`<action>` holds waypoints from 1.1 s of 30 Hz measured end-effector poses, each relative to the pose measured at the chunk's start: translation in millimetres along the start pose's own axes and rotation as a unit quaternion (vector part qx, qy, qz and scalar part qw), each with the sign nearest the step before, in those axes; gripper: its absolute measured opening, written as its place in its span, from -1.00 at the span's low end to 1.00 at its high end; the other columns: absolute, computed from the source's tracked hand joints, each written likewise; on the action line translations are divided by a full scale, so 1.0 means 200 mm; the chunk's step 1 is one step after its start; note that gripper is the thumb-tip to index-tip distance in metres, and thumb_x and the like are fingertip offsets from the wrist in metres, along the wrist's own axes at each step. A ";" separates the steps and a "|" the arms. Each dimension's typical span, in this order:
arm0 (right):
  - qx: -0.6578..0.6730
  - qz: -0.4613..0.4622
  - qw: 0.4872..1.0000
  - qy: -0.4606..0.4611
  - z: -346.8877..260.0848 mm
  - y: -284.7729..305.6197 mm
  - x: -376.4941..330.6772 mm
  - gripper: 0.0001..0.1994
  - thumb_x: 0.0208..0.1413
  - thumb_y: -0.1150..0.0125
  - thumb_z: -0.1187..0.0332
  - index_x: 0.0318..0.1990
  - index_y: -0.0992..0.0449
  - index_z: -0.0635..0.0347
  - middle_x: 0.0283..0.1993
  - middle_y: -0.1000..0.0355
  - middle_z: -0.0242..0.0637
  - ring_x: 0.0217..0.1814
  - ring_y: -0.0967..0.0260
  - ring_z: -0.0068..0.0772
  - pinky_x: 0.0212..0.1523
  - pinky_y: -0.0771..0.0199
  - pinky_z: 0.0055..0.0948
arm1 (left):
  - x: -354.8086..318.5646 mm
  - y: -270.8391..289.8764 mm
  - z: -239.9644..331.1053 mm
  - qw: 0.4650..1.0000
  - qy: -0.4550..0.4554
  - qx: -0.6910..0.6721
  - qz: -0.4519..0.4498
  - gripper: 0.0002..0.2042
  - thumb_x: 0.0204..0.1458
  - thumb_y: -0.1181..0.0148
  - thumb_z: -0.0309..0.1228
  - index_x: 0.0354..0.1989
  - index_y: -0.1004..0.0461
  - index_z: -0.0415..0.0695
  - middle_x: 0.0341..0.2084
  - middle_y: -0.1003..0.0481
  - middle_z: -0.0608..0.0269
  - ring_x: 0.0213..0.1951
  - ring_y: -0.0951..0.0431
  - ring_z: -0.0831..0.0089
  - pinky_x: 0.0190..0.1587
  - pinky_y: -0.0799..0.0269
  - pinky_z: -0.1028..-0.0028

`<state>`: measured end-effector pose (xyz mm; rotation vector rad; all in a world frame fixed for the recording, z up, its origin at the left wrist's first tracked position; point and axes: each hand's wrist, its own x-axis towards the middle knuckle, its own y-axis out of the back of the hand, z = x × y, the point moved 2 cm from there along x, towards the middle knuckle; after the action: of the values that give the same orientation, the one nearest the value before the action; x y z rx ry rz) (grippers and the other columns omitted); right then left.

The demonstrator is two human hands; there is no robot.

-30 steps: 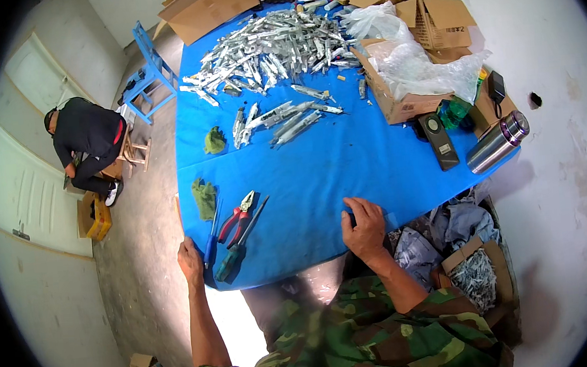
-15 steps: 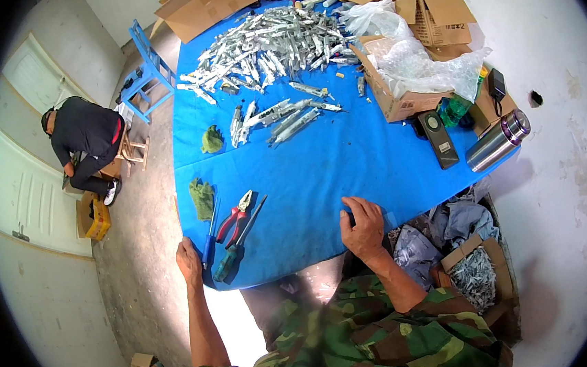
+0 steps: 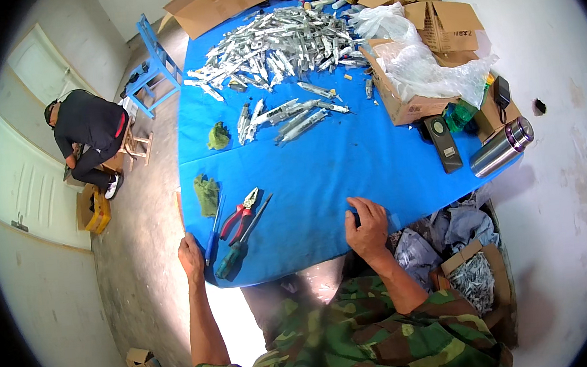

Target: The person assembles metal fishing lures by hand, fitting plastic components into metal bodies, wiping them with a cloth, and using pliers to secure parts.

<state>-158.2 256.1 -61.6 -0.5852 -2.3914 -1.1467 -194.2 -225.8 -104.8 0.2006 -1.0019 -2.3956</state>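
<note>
My left hand (image 3: 190, 259) is at the near left edge of a table covered with a blue cloth (image 3: 293, 183), its fingers closed round the edge. My right hand (image 3: 368, 229) rests on the cloth near the front edge, fingers loosely bent, thumb apart, with nothing seen in it. Beside my left hand lie a blue-handled screwdriver (image 3: 211, 244), red-handled pliers (image 3: 241, 216) and a green-handled screwdriver (image 3: 232, 256). A green rag (image 3: 206, 195) lies beyond them. Farther off are several loose, slim grey-white metal pieces (image 3: 292, 120), with a large heap of similar pieces (image 3: 282, 43) behind.
On the right stand a cardboard box with bubble wrap (image 3: 408, 109), a black device (image 3: 443, 145) and a steel flask (image 3: 501, 148). Below the table's right side is a box of metal scraps (image 3: 496, 264). A person in black (image 3: 89, 127) sits at left near a blue chair (image 3: 150, 74).
The view has shifted slightly, so the table and its things sit a little farther right. Both hands keep their places, and nothing has been picked up or put down.
</note>
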 end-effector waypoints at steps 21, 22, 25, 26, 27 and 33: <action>-0.013 -0.083 0.996 -0.002 -0.06 0.03 0.09 -0.78 0.15 -0.34 0.38 -0.06 -0.67 0.14 -0.02 -0.63 -0.15 0.04 -0.56 -0.03 0.10 -0.42 -0.08 | 0.00 0.00 0.00 0.999 0.011 0.029 -0.012 -0.37 0.46 0.19 0.00 -0.08 -0.58 -0.44 -0.27 -0.60 -0.44 -0.19 -0.63 -0.28 -0.01 -0.49 0.01; -0.018 -0.082 0.996 0.020 -0.08 0.04 0.14 -0.80 0.15 -0.33 0.37 -0.07 -0.67 0.14 -0.03 -0.63 -0.15 0.04 -0.56 -0.04 0.09 -0.42 -0.08 | -0.01 0.00 0.03 1.000 0.015 0.022 -0.014 -0.38 0.47 0.17 0.01 -0.11 -0.56 -0.43 -0.30 -0.59 -0.37 -0.23 -0.60 -0.17 -0.04 -0.48 0.05; -0.034 -0.079 0.993 0.078 -0.12 -0.01 0.34 -0.82 0.18 -0.31 0.35 -0.10 -0.67 0.14 -0.05 -0.63 -0.16 0.02 -0.56 -0.06 0.07 -0.41 -0.10 | -0.03 0.01 0.05 0.999 0.027 0.017 -0.010 -0.40 0.48 0.14 0.01 -0.16 -0.53 -0.42 -0.35 -0.57 -0.27 -0.29 -0.54 0.03 -0.08 -0.46 0.12; -0.039 -0.078 0.992 0.091 -0.12 -0.05 0.40 -0.82 0.19 -0.30 0.35 -0.10 -0.67 0.14 -0.05 -0.63 -0.17 0.02 -0.56 -0.06 0.08 -0.40 -0.10 | -0.03 0.01 0.03 0.999 0.030 0.023 -0.003 -0.40 0.48 0.14 0.01 -0.14 -0.54 -0.42 -0.33 -0.58 -0.29 -0.27 -0.57 0.00 -0.06 -0.47 0.12; -0.048 -0.075 0.991 0.104 -0.12 -0.08 0.48 -0.83 0.21 -0.30 0.34 -0.10 -0.67 0.14 -0.05 -0.63 -0.17 0.02 -0.56 -0.05 0.08 -0.40 -0.10 | -0.02 0.00 0.01 0.999 0.032 0.026 0.001 -0.39 0.48 0.14 0.01 -0.12 -0.55 -0.42 -0.30 -0.60 -0.32 -0.25 -0.59 -0.03 -0.05 -0.48 0.11; -0.027 -0.085 0.988 0.126 -0.03 -0.37 0.87 -0.82 0.24 -0.27 0.34 -0.08 -0.66 0.18 -0.02 -0.62 -0.15 0.02 -0.56 -0.02 0.09 -0.39 -0.04 | -0.02 -0.02 0.05 0.999 0.036 0.036 0.004 -0.39 0.48 0.17 0.01 -0.02 -0.58 -0.42 -0.20 -0.62 -0.40 -0.14 -0.65 -0.14 0.03 -0.50 0.09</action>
<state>-339.5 241.8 -12.1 -0.2387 -2.2310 -1.2775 -194.9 -215.3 -101.0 0.3071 -1.0534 -2.3298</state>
